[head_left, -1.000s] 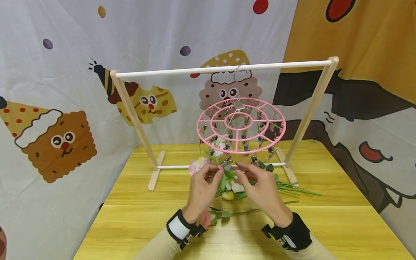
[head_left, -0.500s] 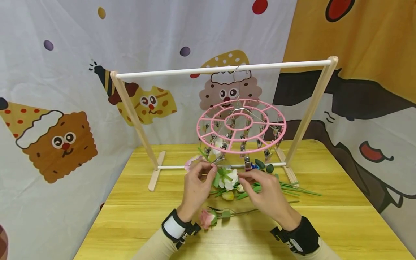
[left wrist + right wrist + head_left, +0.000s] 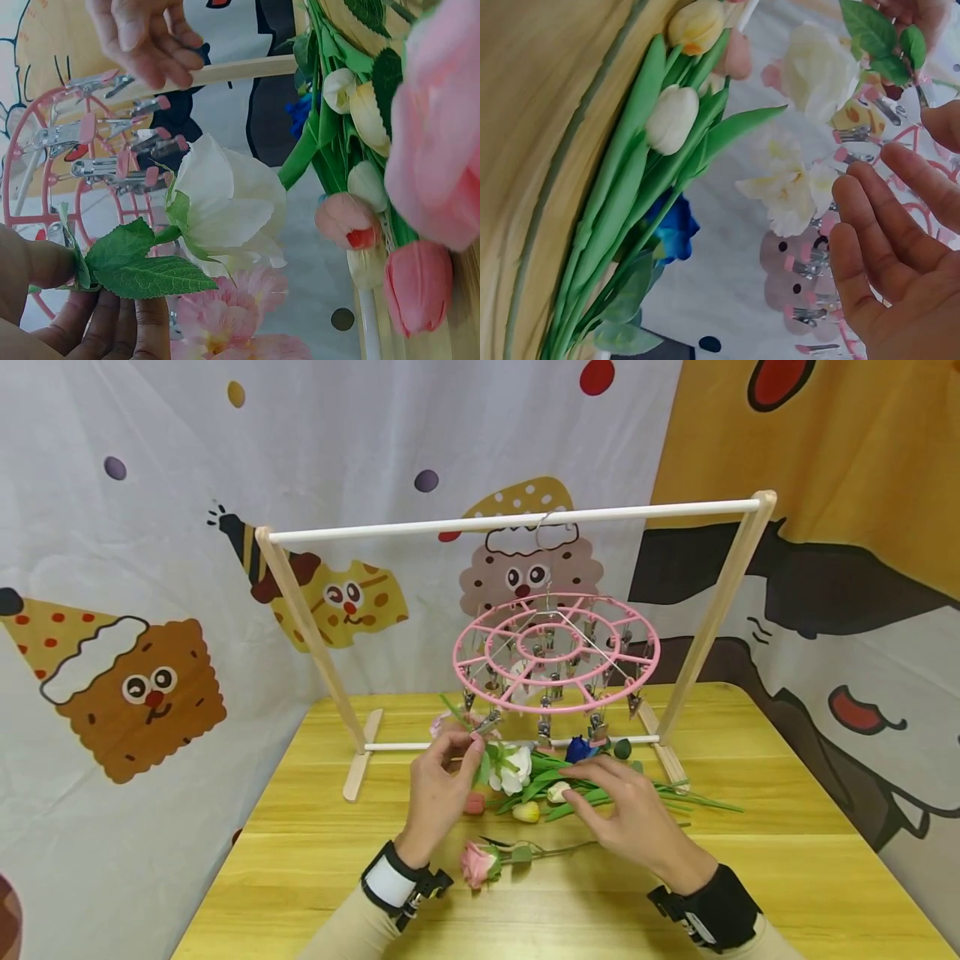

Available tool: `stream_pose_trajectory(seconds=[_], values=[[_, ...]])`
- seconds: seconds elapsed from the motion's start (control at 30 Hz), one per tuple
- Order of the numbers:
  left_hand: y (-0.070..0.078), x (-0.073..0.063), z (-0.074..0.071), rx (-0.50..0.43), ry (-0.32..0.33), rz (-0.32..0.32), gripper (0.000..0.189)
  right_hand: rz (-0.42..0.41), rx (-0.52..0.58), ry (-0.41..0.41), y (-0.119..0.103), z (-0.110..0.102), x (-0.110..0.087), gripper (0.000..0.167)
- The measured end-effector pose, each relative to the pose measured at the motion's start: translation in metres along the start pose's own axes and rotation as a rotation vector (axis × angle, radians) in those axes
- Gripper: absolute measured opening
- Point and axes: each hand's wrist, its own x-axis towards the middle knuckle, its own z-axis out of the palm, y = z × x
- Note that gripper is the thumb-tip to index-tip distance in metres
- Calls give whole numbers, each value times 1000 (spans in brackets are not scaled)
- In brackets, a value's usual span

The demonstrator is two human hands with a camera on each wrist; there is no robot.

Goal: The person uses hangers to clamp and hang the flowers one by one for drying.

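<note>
Head view, centre of the frame: our left hand point(image 3: 437, 789) pinches the stem of a white flower point(image 3: 512, 768) just under a clip point(image 3: 487, 722) on the pink round clip hanger point(image 3: 555, 652), fingers closed on stem and leaf, so the bloom hangs head-down at the lower left rim of the ring. We judge the stem is held up there so the clip can take it. Our right hand point(image 3: 637, 818) sits lower right of the bloom, fingers straight and relaxed, holding nothing, hovering over the loose flowers point(image 3: 600, 795) lying on the wooden table point(image 3: 750, 877). A pink rose point(image 3: 480, 862) lies near the bottom centre, between both wrists. The hanger's hook hangs from the white rail point(image 3: 510, 518) of the wooden rack point(image 3: 300, 618), which keeps the clips at working height. We see no readable writing or brand; the backdrop point(image 3: 127, 685) shows only cartoon biscuits.
</note>
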Motion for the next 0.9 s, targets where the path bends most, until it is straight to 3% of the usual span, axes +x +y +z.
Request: stream_pose_trajectory(seconds=[0.43, 0.73, 0.9], values=[[-7, 9, -11, 34, -3, -19, 9, 107, -116, -123, 14, -3, -15, 29], [-16, 8, -20, 105, -27, -24, 16, 220, -148, -326, 25, 2, -23, 25], [-17, 4, -26, 173, -33, -13, 15, 213, -152, -402, 30, 4, -25, 24]])
